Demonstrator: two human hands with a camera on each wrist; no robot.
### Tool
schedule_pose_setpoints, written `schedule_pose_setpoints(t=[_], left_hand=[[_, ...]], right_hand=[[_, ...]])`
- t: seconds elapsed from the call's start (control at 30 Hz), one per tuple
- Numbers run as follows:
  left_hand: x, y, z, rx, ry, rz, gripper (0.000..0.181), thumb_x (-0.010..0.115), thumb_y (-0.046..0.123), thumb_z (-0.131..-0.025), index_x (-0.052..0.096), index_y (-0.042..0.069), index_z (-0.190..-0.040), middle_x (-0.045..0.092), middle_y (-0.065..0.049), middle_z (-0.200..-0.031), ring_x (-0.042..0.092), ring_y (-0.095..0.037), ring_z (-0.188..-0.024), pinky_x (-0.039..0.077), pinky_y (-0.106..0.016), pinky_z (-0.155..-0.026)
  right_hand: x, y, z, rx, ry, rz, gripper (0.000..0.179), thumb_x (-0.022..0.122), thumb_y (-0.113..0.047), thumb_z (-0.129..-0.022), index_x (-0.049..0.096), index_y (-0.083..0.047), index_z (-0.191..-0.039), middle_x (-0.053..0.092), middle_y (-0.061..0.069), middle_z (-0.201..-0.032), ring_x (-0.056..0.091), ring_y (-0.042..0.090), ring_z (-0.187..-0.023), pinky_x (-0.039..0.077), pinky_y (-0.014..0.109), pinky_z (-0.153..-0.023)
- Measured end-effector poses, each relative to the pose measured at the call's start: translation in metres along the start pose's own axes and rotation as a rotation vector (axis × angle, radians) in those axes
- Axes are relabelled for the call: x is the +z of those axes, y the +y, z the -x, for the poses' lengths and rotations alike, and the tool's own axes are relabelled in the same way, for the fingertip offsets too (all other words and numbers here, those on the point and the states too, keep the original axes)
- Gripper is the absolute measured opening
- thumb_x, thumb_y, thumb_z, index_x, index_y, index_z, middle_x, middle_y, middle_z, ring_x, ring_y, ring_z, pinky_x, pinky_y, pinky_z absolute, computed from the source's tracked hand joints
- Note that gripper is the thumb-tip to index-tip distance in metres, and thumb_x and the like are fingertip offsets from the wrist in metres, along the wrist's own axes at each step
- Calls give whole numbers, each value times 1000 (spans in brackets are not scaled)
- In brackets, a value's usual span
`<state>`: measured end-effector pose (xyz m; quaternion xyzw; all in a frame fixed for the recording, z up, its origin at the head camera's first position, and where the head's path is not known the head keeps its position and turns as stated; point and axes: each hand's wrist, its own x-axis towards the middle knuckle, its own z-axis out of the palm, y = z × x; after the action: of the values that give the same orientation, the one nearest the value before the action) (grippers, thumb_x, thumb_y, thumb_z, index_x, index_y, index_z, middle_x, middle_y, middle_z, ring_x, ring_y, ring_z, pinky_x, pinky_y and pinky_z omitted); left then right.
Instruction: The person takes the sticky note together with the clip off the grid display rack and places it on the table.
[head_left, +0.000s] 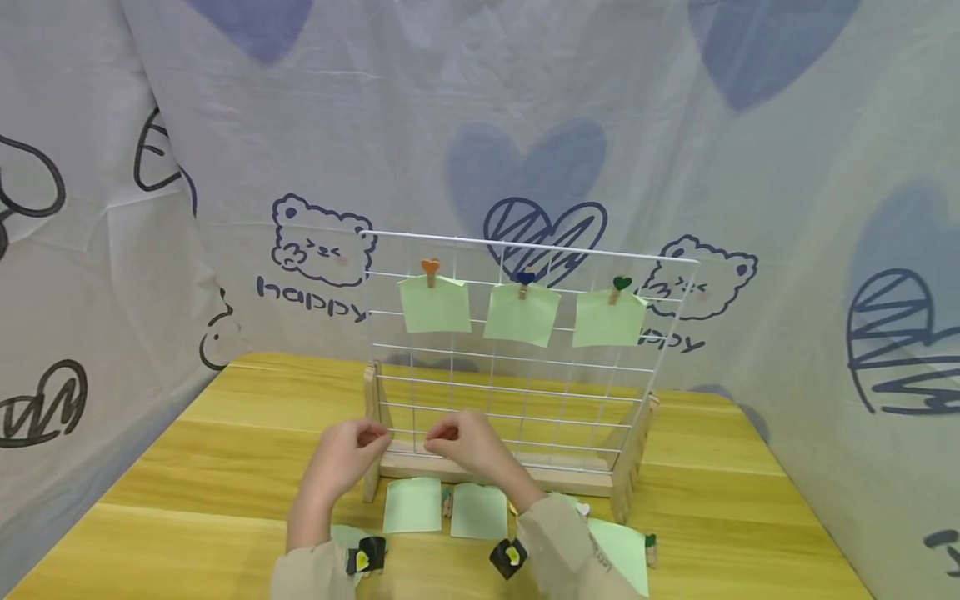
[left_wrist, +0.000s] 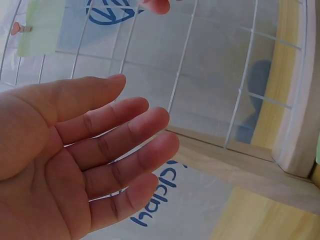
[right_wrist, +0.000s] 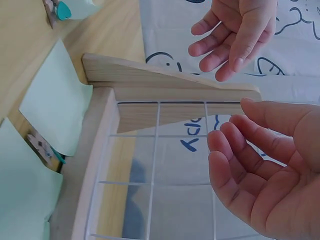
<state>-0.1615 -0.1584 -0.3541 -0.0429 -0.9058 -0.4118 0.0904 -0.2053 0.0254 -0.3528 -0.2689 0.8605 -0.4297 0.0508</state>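
My left hand [head_left: 337, 457] is in front of the lower left of a white wire grid [head_left: 525, 246], fingers loosely bent and nothing in them. Just right of it is my right hand [head_left: 476, 448], also holding nothing, with its fingers softly curved toward the left one. The left wrist view shows the left palm [left_wrist: 35, 185] bare, and the right wrist view shows bare right fingers [right_wrist: 235, 185]. Three light green paper sheets hang high on the grid: the left one [head_left: 437, 308] under an orange heart clothespin [head_left: 430, 267], the middle [head_left: 522, 318] under dark blue, the right [head_left: 609, 322] under green.
The grid stands in a wooden base [head_left: 555, 477] on a wood-grain table [head_left: 187, 492]. Before it lie several green sheets [head_left: 412, 507] and small clothespins, one with a teal heart [right_wrist: 63, 11], one with a green heart [head_left: 651, 542]. A printed cloth [head_left: 420, 100] hangs behind.
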Motion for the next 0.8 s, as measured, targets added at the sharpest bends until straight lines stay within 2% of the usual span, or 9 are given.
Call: schedule_pose_setpoints(t=[0.3, 0.57, 0.8], left_hand=[[-3, 11, -9, 13, 7, 11, 19, 57, 10, -85, 62, -4, -98, 63, -9, -88, 58, -21, -79, 49, -35, -69], [-6, 20, -14, 36, 25, 4, 19, 58, 10, -86, 62, -5, -98, 63, -9, -86, 58, -21, -78, 48, -35, -69], [-11, 27, -21, 57, 55, 2, 20, 56, 11, -87, 62, -4, -99, 63, -11, -88, 59, -24, -81, 48, -38, -72]], right_hand=[[-12, -12, -4, -10, 12, -25, 9, 63, -8, -83, 66, 0, -83, 61, 1, -72, 59, 23, -66, 46, 20, -52], [-33, -26, -12, -17, 73, -4, 9, 63, -9, -83, 66, 0, -84, 62, 6, -72, 54, 11, -57, 44, 21, -49], [-48, -41, -16, -37, 113, 17, 9, 63, -9, -83, 66, 0, -83, 60, 5, -70, 57, 20, -60, 45, 21, -50]])
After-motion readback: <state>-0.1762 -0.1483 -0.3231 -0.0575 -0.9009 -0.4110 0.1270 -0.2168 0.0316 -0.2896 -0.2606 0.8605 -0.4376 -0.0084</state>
